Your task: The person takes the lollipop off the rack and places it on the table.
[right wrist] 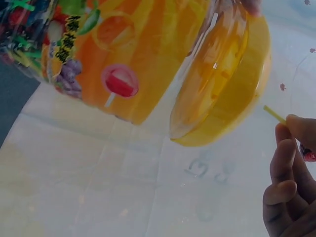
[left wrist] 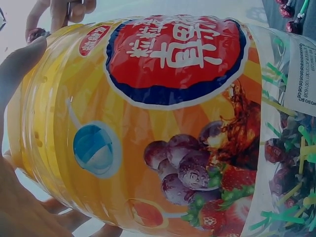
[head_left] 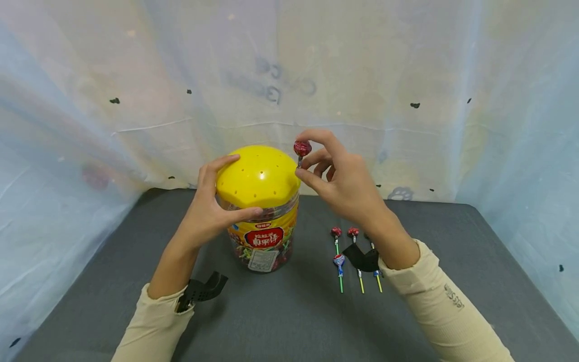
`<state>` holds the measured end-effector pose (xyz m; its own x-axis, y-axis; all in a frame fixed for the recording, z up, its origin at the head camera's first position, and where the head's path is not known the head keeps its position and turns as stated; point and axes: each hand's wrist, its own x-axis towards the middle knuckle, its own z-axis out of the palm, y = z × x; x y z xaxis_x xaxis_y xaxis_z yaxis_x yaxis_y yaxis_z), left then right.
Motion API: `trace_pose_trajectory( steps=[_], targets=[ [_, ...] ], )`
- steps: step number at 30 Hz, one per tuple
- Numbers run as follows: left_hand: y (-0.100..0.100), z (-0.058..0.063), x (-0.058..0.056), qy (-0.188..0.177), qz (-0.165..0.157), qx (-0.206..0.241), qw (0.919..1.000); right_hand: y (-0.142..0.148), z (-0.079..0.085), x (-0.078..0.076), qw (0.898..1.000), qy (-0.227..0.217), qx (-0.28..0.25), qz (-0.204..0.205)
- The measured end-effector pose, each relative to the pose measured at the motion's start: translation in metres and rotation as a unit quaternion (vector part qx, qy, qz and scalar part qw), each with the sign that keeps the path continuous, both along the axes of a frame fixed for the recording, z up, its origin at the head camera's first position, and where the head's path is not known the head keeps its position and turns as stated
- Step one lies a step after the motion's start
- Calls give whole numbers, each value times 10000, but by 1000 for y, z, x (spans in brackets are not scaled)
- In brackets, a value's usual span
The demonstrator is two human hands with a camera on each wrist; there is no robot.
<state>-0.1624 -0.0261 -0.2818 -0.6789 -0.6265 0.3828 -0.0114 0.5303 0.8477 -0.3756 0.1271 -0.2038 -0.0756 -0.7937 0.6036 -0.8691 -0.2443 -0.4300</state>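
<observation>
A clear plastic candy jar (head_left: pixel 264 236) with a fruit-printed label stands upright on the table, its domed yellow lid (head_left: pixel 260 173) on top. My left hand (head_left: pixel 210 203) grips the jar around the lid and neck, thumb at the front and fingers around the left and back. Between thumb and fingertips, my right hand (head_left: pixel 346 178) pinches a lollipop (head_left: pixel 302 148) with a dark red wrapper, held head up beside the lid's right edge. Its yellow stick end (right wrist: pixel 274 114) pokes out past the thumb in the right wrist view. Inside the jar, lollipops with green and yellow sticks (left wrist: pixel 289 217) show through the wall.
Several wrapped lollipops lie in two rows on the dark table (head_left: pixel 280 322), right of the jar; a blue one (head_left: pixel 339 260) is in the front row. The right wrist's black strap (head_left: pixel 362 257) covers some of them. Pale plastic sheeting (head_left: pixel 353 60) hangs behind the table.
</observation>
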Motion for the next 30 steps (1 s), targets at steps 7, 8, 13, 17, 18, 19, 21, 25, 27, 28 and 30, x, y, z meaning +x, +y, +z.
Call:
trace_pose_trajectory(
  steps=[7, 8, 13, 17, 18, 19, 21, 25, 27, 28, 30],
  targets=[
    [1, 0, 2, 4, -7, 33, 10000, 15, -5, -4, 9997, -52, 208, -142],
    [1, 0, 2, 25, 6, 19, 10000, 17, -5, -5, 9996, -38, 225, -149],
    [-2, 4, 3, 76, 52, -86, 9999, 32, -12, -10, 9990, 60, 332, -289],
    [-3, 2, 1, 63, 3, -114, 9999, 46, -23, -16, 9983, 121, 380, -434],
    [-2, 1, 1, 63, -9, -88, 9999, 50, -26, -18, 9980, 138, 390, -483],
    [-2, 0, 0, 69, -20, -64, 10000, 54, -30, -19, 9976, 170, 407, -532],
    [-1, -2, -1, 66, -32, 1, 10000, 63, -37, -22, 9969, 205, 422, -629],
    [1, -4, -2, 46, -74, 71, 9999, 82, -51, -26, 9954, 211, 459, -815],
    [1, -4, -2, 35, -62, 67, 10000, 90, -59, -28, 9950, 157, 472, -869],
    [0, -4, -2, 30, -47, 47, 10000, 94, -63, -29, 9947, 131, 475, -904],
    [0, -4, -1, 49, -29, 26, 10000, 102, -72, -32, 9937, 113, 490, -997]
  ],
)
